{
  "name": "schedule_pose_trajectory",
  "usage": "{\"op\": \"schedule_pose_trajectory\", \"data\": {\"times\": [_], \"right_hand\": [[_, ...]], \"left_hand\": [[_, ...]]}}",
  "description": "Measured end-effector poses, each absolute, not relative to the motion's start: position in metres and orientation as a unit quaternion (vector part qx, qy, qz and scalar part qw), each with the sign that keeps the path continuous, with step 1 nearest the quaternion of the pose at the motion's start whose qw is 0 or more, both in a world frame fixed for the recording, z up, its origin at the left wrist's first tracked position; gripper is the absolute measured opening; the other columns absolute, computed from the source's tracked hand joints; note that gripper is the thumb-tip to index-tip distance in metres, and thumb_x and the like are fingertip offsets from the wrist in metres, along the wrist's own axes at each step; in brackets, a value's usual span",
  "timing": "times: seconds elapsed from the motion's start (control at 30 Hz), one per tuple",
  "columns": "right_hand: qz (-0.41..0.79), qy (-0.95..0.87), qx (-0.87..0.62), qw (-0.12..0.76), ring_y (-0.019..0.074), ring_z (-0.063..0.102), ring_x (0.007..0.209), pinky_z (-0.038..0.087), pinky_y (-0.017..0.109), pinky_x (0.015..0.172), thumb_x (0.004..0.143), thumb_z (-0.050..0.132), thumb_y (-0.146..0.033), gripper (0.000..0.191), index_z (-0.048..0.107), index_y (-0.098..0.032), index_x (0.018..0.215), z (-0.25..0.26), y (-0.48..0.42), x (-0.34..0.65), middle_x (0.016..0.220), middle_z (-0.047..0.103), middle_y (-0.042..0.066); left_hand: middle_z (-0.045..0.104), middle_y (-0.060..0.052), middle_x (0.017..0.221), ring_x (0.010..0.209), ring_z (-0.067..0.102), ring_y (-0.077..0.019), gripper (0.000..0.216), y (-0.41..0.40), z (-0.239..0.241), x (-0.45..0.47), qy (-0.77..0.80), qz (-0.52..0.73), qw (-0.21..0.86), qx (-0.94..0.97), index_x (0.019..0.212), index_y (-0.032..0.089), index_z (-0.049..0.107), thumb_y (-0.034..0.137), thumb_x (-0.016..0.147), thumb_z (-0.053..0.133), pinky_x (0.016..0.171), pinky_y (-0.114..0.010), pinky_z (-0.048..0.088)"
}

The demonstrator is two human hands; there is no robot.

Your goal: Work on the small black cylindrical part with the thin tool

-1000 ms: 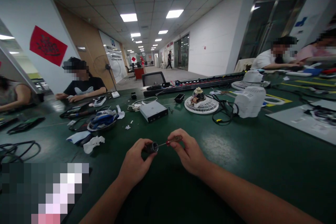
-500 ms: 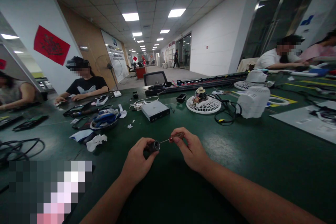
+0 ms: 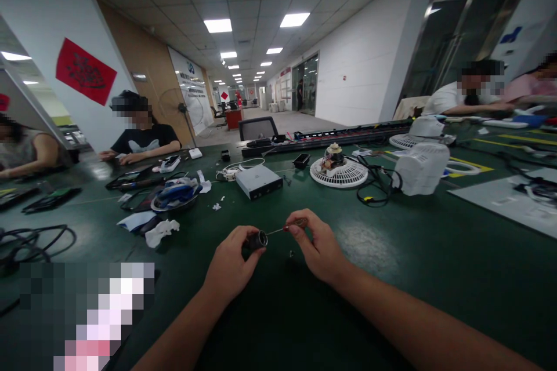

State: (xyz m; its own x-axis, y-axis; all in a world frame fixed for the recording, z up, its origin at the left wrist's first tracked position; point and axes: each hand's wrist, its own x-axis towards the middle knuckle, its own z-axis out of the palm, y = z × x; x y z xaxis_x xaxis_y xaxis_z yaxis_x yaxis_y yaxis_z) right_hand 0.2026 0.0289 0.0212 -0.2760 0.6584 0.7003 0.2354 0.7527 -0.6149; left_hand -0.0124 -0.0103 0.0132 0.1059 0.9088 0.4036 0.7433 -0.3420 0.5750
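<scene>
**Screwdriver [image 3: 297,224] at the mouth of a dark hollow cylinder [image 3: 260,239]**

I hold the dark hollow cylinder in front of me, above the green desk [image 3: 243,211], its ringed open end turned to the right. My left fingers [image 3: 242,233] are curled around its body, the thumb below and the others over the top, parted only by its thickness. My right fingers [image 3: 300,236] are pinched on the reddish handle of the screwdriver, thumb against the near side. Its thin shaft slants down leftward to the cylinder's rim; I cannot tell whether the tip is inside or just short of it. Below the shaft shows a small shiny bit [image 3: 291,254], too blurred to name.

Beyond my hands sits an optical drive [image 3: 260,181], silvery on top with a black front. To its right are a small black tray [image 3: 301,160], a white fan grille [image 3: 338,177] with a motor standing on it, a tangled black cable [image 3: 378,188] and a white plastic housing [image 3: 421,168]. To the left, blue cloth [image 3: 176,191] fills a bowl, with crumpled white tissue [image 3: 162,233] nearer me. A person in a black shirt [image 3: 148,140] sits at the desk's far left.
</scene>
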Motion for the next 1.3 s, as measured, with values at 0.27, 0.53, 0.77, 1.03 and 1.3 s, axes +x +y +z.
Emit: {"op": "schedule_pose_trajectory", "data": {"times": [0.27, 0.53, 0.77, 1.03, 1.3], "right_hand": [[0.102, -0.895, -0.311, 0.303, 0.0199, 0.057, 0.080, 0.043, 0.032, 0.072, 0.090, 0.057, -0.015, 0.008, 0.063, -0.020, 0.092, 0.038, 0.046, 0.224, 0.083, 0.064, 0.005], [0.150, -0.917, -0.316, 0.190, 0.0210, 0.060, 0.086, 0.044, 0.031, 0.072, 0.083, 0.070, -0.017, 0.010, 0.070, -0.021, 0.092, 0.016, 0.053, 0.215, 0.090, 0.068, 0.005], [0.148, -0.909, -0.310, 0.235, 0.0199, 0.059, 0.083, 0.045, 0.032, 0.071, 0.086, 0.068, -0.020, 0.003, 0.070, -0.018, 0.088, 0.025, 0.046, 0.213, 0.084, 0.066, 0.005], [0.165, -0.916, -0.233, 0.283, 0.0191, 0.058, 0.088, 0.046, 0.032, 0.078, 0.086, 0.066, -0.013, 0.008, 0.068, -0.018, 0.091, 0.025, 0.038, 0.207, 0.088, 0.067, 0.004], [0.143, -0.891, -0.301, 0.308, 0.0188, 0.057, 0.081, 0.043, 0.030, 0.069, 0.076, 0.079, -0.018, 0.013, 0.067, -0.019, 0.079, 0.025, 0.039, 0.207, 0.079, 0.065, 0.001]], "left_hand": [[0.069, -0.005, 0.105, 0.093, 0.067, -0.0235, 0.023, -0.008, 0.013, -0.018, 0.605, 0.337, 0.099, 0.715, 0.105, 0.023, 0.065, 0.025, 0.083, 0.067, 0.083, -0.040, 0.053], [0.070, -0.004, 0.103, 0.095, 0.068, -0.0230, 0.022, -0.008, 0.013, -0.018, 0.597, 0.333, 0.108, 0.722, 0.103, 0.023, 0.066, 0.021, 0.081, 0.067, 0.084, -0.038, 0.053], [0.069, -0.003, 0.101, 0.093, 0.066, -0.0228, 0.024, -0.010, 0.015, -0.015, 0.552, 0.305, 0.130, 0.765, 0.102, 0.025, 0.066, 0.017, 0.079, 0.068, 0.083, -0.037, 0.051], [0.068, -0.003, 0.100, 0.091, 0.064, -0.0220, 0.023, -0.018, 0.020, -0.007, 0.509, 0.280, 0.155, 0.799, 0.104, 0.025, 0.066, 0.020, 0.081, 0.068, 0.079, -0.035, 0.050], [0.069, -0.004, 0.101, 0.093, 0.064, -0.0221, 0.025, -0.020, 0.023, -0.006, 0.481, 0.252, 0.170, 0.822, 0.106, 0.024, 0.067, 0.023, 0.081, 0.070, 0.082, -0.035, 0.050]]}}
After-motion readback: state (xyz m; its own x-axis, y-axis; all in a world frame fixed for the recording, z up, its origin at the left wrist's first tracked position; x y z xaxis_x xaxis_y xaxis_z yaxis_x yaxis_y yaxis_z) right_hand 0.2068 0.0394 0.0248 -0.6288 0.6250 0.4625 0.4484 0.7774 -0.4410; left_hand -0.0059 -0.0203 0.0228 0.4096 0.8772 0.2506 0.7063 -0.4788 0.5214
